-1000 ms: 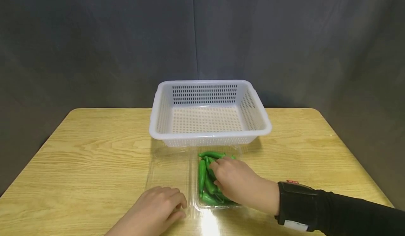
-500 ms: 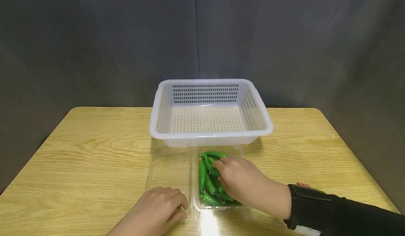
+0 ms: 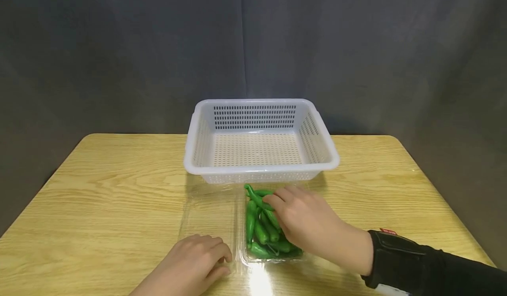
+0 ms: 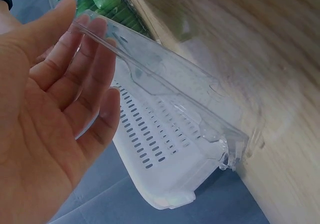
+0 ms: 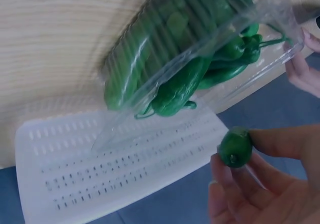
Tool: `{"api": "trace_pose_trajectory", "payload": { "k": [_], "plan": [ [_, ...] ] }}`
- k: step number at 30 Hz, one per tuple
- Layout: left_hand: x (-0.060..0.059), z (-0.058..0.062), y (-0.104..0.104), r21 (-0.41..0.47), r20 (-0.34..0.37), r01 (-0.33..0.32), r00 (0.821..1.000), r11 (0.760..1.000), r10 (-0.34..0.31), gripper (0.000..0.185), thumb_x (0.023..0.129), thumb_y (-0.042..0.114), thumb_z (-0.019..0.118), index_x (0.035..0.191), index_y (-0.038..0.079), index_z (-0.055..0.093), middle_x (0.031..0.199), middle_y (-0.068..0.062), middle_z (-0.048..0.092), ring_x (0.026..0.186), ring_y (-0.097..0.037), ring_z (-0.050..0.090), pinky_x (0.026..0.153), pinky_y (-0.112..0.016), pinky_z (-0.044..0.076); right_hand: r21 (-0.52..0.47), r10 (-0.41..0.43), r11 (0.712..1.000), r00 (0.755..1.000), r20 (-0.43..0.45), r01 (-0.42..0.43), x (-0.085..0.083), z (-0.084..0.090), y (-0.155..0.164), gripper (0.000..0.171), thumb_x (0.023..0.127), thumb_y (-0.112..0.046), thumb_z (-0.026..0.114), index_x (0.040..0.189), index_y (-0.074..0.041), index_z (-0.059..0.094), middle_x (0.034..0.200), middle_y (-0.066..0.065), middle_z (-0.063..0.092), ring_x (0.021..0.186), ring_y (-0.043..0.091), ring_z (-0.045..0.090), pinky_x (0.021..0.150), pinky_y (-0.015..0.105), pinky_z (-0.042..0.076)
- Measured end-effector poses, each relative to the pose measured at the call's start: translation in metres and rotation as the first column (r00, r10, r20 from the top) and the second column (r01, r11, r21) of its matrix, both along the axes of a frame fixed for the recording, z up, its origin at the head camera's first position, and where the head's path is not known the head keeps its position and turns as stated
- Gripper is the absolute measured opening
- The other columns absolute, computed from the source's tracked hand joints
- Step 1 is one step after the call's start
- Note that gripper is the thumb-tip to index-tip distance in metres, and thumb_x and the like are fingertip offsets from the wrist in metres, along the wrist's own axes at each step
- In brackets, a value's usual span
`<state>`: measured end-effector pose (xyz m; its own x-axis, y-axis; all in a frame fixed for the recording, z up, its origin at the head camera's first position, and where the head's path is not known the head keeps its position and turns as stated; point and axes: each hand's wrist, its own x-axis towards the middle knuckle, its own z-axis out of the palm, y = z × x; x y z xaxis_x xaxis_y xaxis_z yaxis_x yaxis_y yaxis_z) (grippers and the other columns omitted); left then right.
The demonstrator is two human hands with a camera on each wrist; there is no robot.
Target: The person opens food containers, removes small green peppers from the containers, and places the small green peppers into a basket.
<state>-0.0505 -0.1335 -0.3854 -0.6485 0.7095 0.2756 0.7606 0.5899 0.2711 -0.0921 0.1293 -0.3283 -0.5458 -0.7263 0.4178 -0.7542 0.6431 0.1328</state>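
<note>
One white slotted basket (image 3: 259,137) stands on the wooden table (image 3: 99,190), and just on its near side lies one clear plastic clamshell tray (image 3: 210,216), opened flat into two halves. The half on the right holds a heap of green peppers (image 3: 259,232), roughly seven or eight as far as the overlap lets them be counted. Two hands are at the tray. The right hand (image 3: 309,223) lies over the peppers and pinches one green pepper (image 3: 257,197) between thumb and fingertips; the right wrist view shows its cut end caught in that pinch. This pepper sits at the hand's fingertips, on the side toward the basket, slanting up with its tip close to the basket's near wall. The left hand (image 3: 194,260) rests with relaxed, nearly straight fingers on the near edge of the tray's bare half, gripping nothing. Half a second ago the pinched pepper lay lower among the heap; it now stands raised above the others, and the right hand has shifted slightly toward the basket, while the left hand has stayed put.
</note>
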Motion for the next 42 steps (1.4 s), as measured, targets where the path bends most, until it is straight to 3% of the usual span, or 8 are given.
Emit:
{"api": "trace_pose_trajectory", "payload": {
  "k": [11,17,23,32,42],
  "plan": [
    [0.001,0.001,0.000,-0.006,0.000,-0.007,1.000,1.000,0.007,0.008,0.086,0.022,0.074,0.086,0.022,0.066,0.082,0.016,0.058,0.073,-0.002,0.053,0.067,-0.026,0.048,-0.028,0.061,0.997,0.984,-0.169,-0.067,-0.022,0.006,0.006,0.032,0.077,0.005,0.067,0.108,-0.003,0.069,0.095,0.007,0.070,0.086,0.024,0.067,0.069,0.036,0.054],
    [0.001,0.001,0.000,-0.013,0.015,-0.013,1.000,1.000,0.014,0.007,0.087,0.023,0.073,0.087,0.021,0.066,0.083,0.016,0.059,0.074,-0.003,0.055,0.068,-0.026,0.049,-0.026,0.058,0.998,0.984,-0.168,-0.064,-0.032,0.007,0.010,0.037,0.075,0.009,0.065,0.110,-0.003,0.068,0.096,0.007,0.069,0.087,0.025,0.066,0.070,0.036,0.054],
    [0.002,0.002,-0.001,0.021,0.065,-0.006,0.998,1.000,0.005,0.006,0.089,0.021,0.073,0.087,0.017,0.068,0.083,0.014,0.059,0.071,0.001,0.053,0.063,-0.022,0.048,-0.048,0.046,0.997,0.985,-0.165,-0.055,-0.042,0.008,0.014,0.031,0.078,0.008,0.068,0.107,-0.003,0.069,0.096,0.008,0.069,0.088,0.026,0.067,0.071,0.038,0.055],
    [0.002,0.003,0.001,0.002,0.063,-0.018,0.998,1.000,0.018,0.005,0.089,0.020,0.072,0.087,0.018,0.067,0.082,0.014,0.059,0.069,0.001,0.053,0.061,-0.022,0.048,-0.101,0.010,0.995,0.992,-0.128,-0.023,-0.065,0.008,0.026,0.029,0.079,0.004,0.072,0.106,-0.005,0.070,0.097,0.007,0.071,0.085,0.026,0.069,0.068,0.039,0.055],
    [0.004,0.002,0.001,-0.012,0.058,-0.030,0.998,0.999,0.031,0.006,0.089,0.021,0.072,0.086,0.019,0.066,0.081,0.014,0.057,0.069,0.000,0.053,0.061,-0.023,0.047,-0.066,-0.027,0.998,0.991,-0.131,0.019,-0.076,0.008,0.032,0.026,0.080,0.006,0.069,0.104,-0.004,0.072,0.096,0.008,0.071,0.084,0.026,0.069,0.067,0.038,0.054]
  ]
}}
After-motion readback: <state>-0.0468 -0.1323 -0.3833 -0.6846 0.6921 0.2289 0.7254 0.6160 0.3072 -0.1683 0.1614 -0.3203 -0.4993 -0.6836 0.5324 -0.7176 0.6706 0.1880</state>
